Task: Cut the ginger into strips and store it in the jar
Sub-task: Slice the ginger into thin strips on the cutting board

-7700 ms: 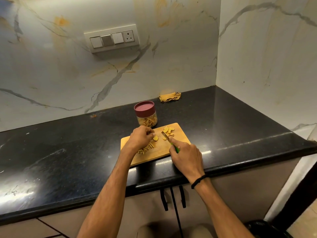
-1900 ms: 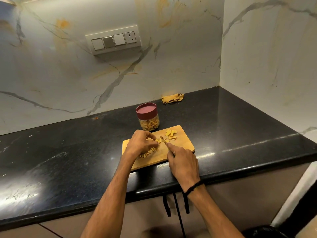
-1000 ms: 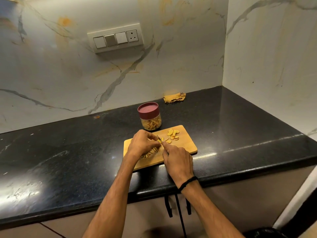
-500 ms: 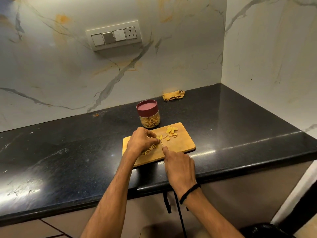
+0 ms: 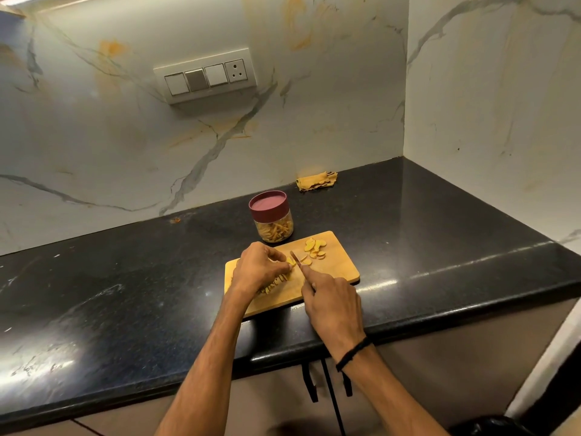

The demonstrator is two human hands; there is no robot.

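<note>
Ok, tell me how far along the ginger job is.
Done: the jar holds some strips, with its lid on; loose strips lie on the board. In hand: the left hand pins a slice and the right hand works the knife. Left: the whole slices, then jarring.

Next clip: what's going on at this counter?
A person is cutting ginger on a wooden board. The left hand pins a ginger piece while the right hand holds a knife against it. Cut strips lie by the left hand, slices wait at the board's far end, and the lidded jar behind holds strips.
</note>
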